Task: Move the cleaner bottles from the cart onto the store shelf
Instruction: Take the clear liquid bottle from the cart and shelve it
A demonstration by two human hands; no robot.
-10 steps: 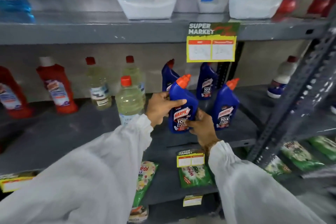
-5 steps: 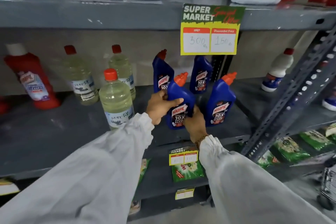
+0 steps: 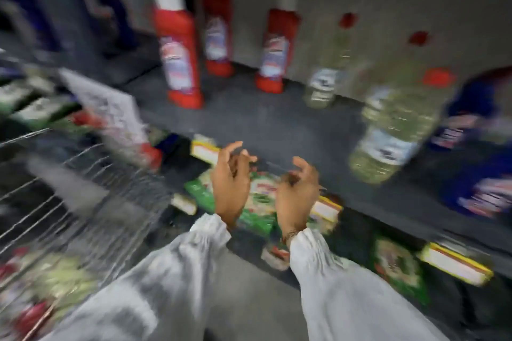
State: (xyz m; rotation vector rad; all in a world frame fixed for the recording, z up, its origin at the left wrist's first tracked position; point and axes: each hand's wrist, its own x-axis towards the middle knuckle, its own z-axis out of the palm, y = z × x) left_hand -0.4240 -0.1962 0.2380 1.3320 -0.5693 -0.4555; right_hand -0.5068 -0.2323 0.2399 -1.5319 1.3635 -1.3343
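Below the dark shelf edge [image 3: 277, 130], your two hands hang empty, close together but not touching. Your left hand [image 3: 231, 183] has its fingers loosely spread and curled, holding nothing; your right hand [image 3: 299, 191] is likewise loose, fingers half curled, nothing in it. Both white sleeves [image 3: 177, 279] show. Whole view is smeared and tilted.

On the shelf: three red bottles with pale caps, nearest one [image 3: 177, 47] toward the front, two more behind near the back wall. Right of them, clear bottles of yellowish liquid with red caps; the largest [image 3: 393, 130] stands near the front edge. Blue cleaner bottles [image 3: 482, 163] sit at far right on the shelf, labels unreadable in the blur.

Wire cart [image 3: 69, 174] at left, beside the shelving; its contents are blurred red and green shapes, cannot tell what. Green packets [image 3: 257, 202] lie on the lower shelf behind your hands. Yellow price tags [image 3: 457, 266] are clipped along the shelf edges.
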